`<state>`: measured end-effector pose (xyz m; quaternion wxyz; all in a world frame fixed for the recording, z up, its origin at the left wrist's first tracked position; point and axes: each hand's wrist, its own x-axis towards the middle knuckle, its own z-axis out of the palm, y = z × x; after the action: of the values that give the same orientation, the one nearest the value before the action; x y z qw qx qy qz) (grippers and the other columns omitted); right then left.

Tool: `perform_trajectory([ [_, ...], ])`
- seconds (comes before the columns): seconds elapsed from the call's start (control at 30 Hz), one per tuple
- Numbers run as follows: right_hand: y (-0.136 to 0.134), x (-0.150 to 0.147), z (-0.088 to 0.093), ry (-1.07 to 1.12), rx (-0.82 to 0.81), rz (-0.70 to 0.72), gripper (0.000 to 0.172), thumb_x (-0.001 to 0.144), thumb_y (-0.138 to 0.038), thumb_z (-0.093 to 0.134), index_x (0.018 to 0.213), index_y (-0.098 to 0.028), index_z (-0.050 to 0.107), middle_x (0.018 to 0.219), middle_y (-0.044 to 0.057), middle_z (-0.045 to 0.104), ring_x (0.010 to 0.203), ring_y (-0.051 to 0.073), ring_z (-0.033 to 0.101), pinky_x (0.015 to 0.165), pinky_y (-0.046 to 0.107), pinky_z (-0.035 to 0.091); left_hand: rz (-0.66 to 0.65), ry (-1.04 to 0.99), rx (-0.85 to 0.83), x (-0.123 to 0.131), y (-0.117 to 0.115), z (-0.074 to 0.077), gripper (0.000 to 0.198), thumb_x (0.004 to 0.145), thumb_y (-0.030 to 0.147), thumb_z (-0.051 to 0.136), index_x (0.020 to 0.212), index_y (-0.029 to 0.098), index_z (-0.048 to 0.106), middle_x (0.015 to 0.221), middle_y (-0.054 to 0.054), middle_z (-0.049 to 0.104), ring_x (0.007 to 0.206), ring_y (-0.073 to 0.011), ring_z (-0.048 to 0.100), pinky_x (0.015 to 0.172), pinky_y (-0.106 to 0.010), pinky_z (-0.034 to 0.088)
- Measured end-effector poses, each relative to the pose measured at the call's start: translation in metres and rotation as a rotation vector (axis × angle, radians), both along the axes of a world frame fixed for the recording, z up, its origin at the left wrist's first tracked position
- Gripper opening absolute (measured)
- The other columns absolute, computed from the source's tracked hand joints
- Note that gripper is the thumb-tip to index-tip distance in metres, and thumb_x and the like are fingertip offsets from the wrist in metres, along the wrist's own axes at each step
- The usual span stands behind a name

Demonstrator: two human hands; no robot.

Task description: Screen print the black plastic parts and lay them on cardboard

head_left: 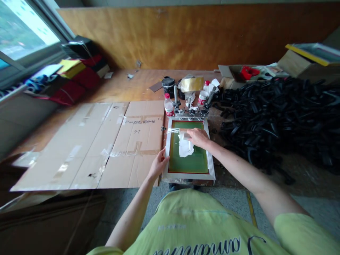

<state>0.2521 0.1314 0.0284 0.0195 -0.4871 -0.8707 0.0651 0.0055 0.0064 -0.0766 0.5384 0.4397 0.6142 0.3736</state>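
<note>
**Two bare hands work at a silver aluminium screen-printing frame (189, 175) with green mesh (187, 164), at the bench's near edge.**

The left hand (159, 164) curls part-closed round the frame's left rail; the right hand (198, 138) bears down on the mesh's upper part, next to a crumpled white rag (185, 148), though what it grips is unclear. The frame looks light and stiff, best taken by its rails; the mesh looks thin and easily marked. Metal clamps (190, 112) sit at its far rail. Beyond stand a clear plastic bottle with a red cap (168, 105), contents unclear, and a round black tin (168, 86).
</note>
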Motion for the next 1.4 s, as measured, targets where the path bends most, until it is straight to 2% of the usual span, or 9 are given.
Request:
perform_trajectory([
  [0.1, -0.005, 0.005, 0.002, -0.003, 0.009, -0.059, 0.02, 0.089, -0.032, 0.063, 0.102, -0.018, 0.067, 0.105, 0.009, 0.072, 0.096, 0.023, 0.065, 0.08, 0.03, 0.047, 0.008, -0.003, 0.003, 0.0, -0.001, -0.004, 0.077, 0.082, 0.051, 0.064, 0.146, 0.013, 0.045, 0.076, 0.0, 0.062, 0.065, -0.0132, 0.056, 0.058, -0.023, 0.043],
  [0.3, -0.026, 0.003, 0.001, -0.101, 0.01, -0.139, 0.021, 0.09, -0.024, 0.054, 0.102, -0.014, 0.067, 0.1, 0.014, 0.074, 0.098, 0.025, 0.067, 0.079, 0.03, 0.048, 0.046, -0.006, -0.01, 0.0, 0.0, -0.014, 0.072, 0.079, 0.048, 0.068, 0.143, 0.019, 0.05, 0.08, -0.002, 0.067, 0.069, -0.0164, 0.061, 0.063, -0.026, 0.048],
  [0.53, -0.02, -0.012, 0.0, -0.02, -0.042, -0.137, 0.022, 0.086, -0.034, 0.062, 0.099, -0.018, 0.071, 0.091, 0.01, 0.075, 0.083, 0.024, 0.069, 0.069, 0.03, 0.049, 0.046, -0.018, 0.0, 0.001, 0.0, -0.006, 0.073, 0.078, 0.048, 0.069, 0.142, 0.018, 0.051, 0.077, -0.001, 0.066, 0.068, -0.0164, 0.06, 0.062, -0.025, 0.047],
  [0.7, -0.013, -0.012, -0.009, 0.079, 0.051, 0.011, 0.012, 0.086, -0.023, 0.062, 0.093, -0.017, 0.07, 0.099, 0.011, 0.073, 0.097, 0.025, 0.063, 0.077, 0.033, 0.048, 0.024, 0.005, 0.006, 0.001, 0.0, -0.008, 0.074, 0.081, 0.048, 0.066, 0.145, 0.015, 0.048, 0.075, -0.001, 0.064, 0.069, -0.0154, 0.058, 0.063, -0.025, 0.046],
  [0.87, -0.039, 0.007, -0.021, 0.078, 0.045, 0.258, 0.02, 0.084, -0.007, 0.052, 0.091, -0.015, 0.069, 0.091, 0.011, 0.07, 0.096, 0.024, 0.058, 0.079, 0.033, 0.043, 0.04, -0.006, 0.004, 0.0, -0.001, -0.015, 0.072, 0.081, 0.049, 0.067, 0.143, 0.017, 0.05, 0.08, -0.002, 0.067, 0.071, -0.0164, 0.061, 0.064, -0.025, 0.048],
  [1.03, -0.049, 0.032, -0.015, 0.087, 0.0, 0.479, 0.02, 0.081, -0.007, 0.055, 0.088, -0.017, 0.07, 0.088, 0.008, 0.069, 0.09, 0.022, 0.057, 0.075, 0.031, 0.039, 0.102, -0.018, -0.005, 0.002, -0.001, -0.011, 0.069, 0.076, 0.044, 0.073, 0.138, 0.018, 0.056, 0.079, -0.002, 0.069, 0.071, -0.0174, 0.063, 0.063, -0.026, 0.048],
  [1.13, -0.04, 0.029, -0.012, 0.138, -0.006, 0.419, 0.012, 0.081, -0.012, 0.06, 0.083, -0.019, 0.07, 0.082, 0.006, 0.068, 0.086, 0.021, 0.057, 0.075, 0.031, 0.038, 0.109, -0.031, -0.01, 0.003, -0.001, -0.007, 0.069, 0.074, 0.044, 0.074, 0.136, 0.018, 0.058, 0.078, -0.002, 0.069, 0.071, -0.0176, 0.063, 0.063, -0.026, 0.049],
  [1.23, -0.044, 0.02, -0.021, 0.177, 0.103, 0.328, 0.017, 0.086, -0.01, 0.055, 0.088, -0.017, 0.071, 0.089, 0.008, 0.07, 0.091, 0.023, 0.057, 0.078, 0.033, 0.039, 0.097, -0.064, -0.01, 0.004, -0.001, -0.005, 0.073, 0.075, 0.047, 0.073, 0.138, 0.016, 0.055, 0.078, -0.002, 0.069, 0.072, -0.0178, 0.064, 0.064, -0.026, 0.049],
  [1.4, -0.067, 0.025, -0.036, 0.131, 0.14, 0.413, 0.021, 0.092, -0.011, 0.05, 0.093, -0.016, 0.07, 0.094, 0.009, 0.071, 0.092, 0.022, 0.059, 0.075, 0.032, 0.042, 0.085, -0.115, -0.024, 0.006, -0.002, -0.001, 0.08, 0.075, 0.05, 0.072, 0.141, 0.012, 0.05, 0.078, -0.003, 0.068, 0.07, -0.0173, 0.064, 0.062, -0.026, 0.049],
])
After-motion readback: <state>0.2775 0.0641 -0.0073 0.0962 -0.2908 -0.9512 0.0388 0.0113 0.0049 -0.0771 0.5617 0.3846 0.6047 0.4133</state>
